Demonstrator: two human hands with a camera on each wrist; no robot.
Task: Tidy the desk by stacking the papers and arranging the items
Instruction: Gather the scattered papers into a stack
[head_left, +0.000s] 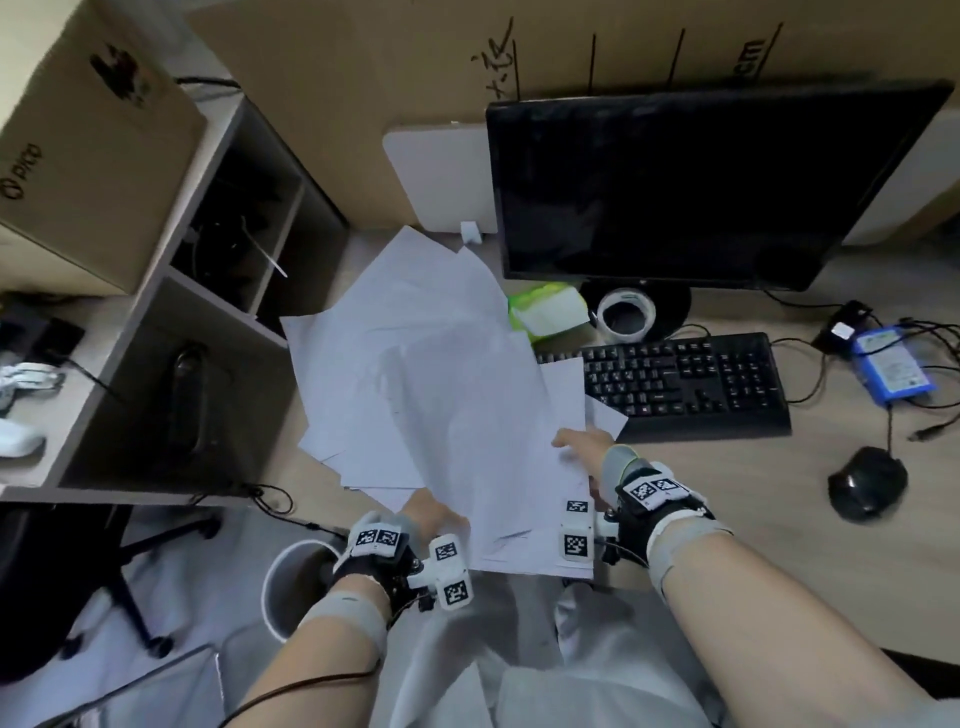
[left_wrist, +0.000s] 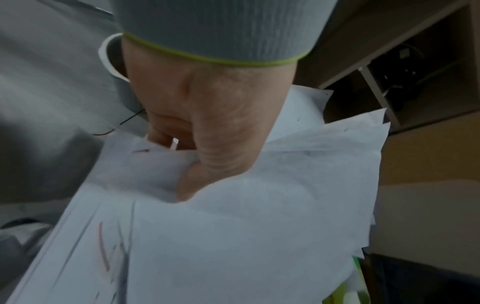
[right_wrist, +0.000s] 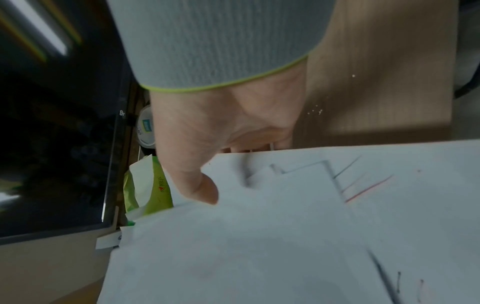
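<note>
Left wrist view shows the left hand (left_wrist: 207, 127) pinching the near-left edge of the loose paper sheets (left_wrist: 246, 236), thumb on top and fingers curled beneath; the right wrist view shows the right hand (right_wrist: 223, 139) gripping the sheets' opposite edge the same way, thumb over, fingers under. Seen from the head camera, the sheets (head_left: 441, 374) are fanned and skewed, lying left of the black keyboard (head_left: 685, 384), with one corner overlapping the keyboard's left end. Beyond that corner, just behind the keyboard, sit a green tissue pack (head_left: 548, 312) and a tape roll (head_left: 626, 314). My judgement: only the top layers look pinched, so lower sheets could slide off the desk (head_left: 727, 519) toward the person's lap. Pulling the sheets together fast may crease them, or drag the corner lying on the keyboard and nudge the tissue pack into the tape roll.
</note>
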